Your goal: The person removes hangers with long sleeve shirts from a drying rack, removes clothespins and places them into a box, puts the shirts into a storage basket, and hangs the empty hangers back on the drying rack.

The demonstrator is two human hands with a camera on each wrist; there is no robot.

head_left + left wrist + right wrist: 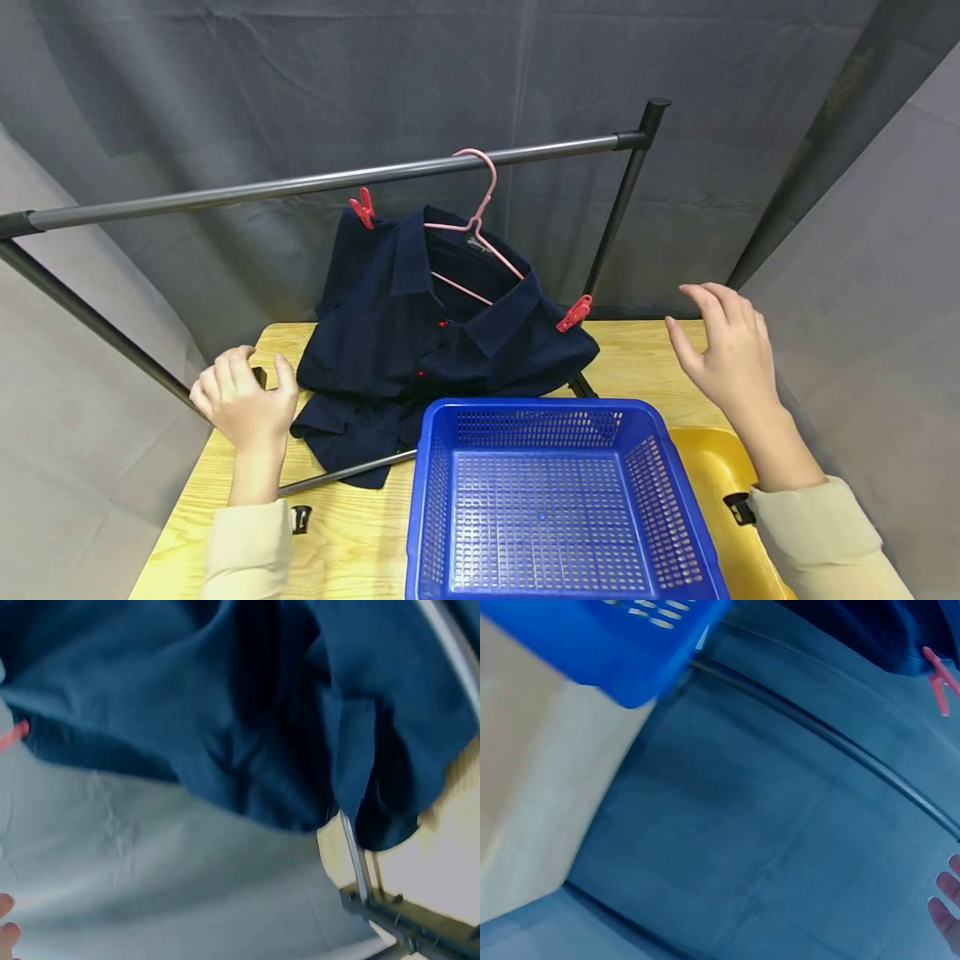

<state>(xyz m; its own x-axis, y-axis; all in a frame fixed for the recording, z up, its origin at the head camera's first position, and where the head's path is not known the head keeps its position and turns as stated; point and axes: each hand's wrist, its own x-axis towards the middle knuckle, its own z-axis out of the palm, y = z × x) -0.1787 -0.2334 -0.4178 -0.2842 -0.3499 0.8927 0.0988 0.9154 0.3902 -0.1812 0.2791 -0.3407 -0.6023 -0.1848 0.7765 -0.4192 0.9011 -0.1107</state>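
A dark navy collared shirt [360, 333] hangs from a pink hanger [487, 196] hooked over the metal rail [315, 182]. One red clothespin [363, 208] grips its left shoulder and another clothespin [575, 313] its right. My left hand [247, 396] is raised beside the shirt's lower left, fingers loosely bent, holding nothing. To the right of the shirt, my right hand [727, 350] is up in the air with thumb and fingers apart, also holding nothing. The left wrist view is mostly shirt cloth [225, 712]; fingertips [946, 896] show at the right wrist view's edge.
A blue perforated basket [547, 517] stands at the front of the wooden table [352, 533], overlapping the shirt's hem in this view. A yellow tray [712, 467] lies to its right, under my right forearm. The rack's black posts [618, 208] rise at both sides; a grey curtain [420, 83] hangs behind.
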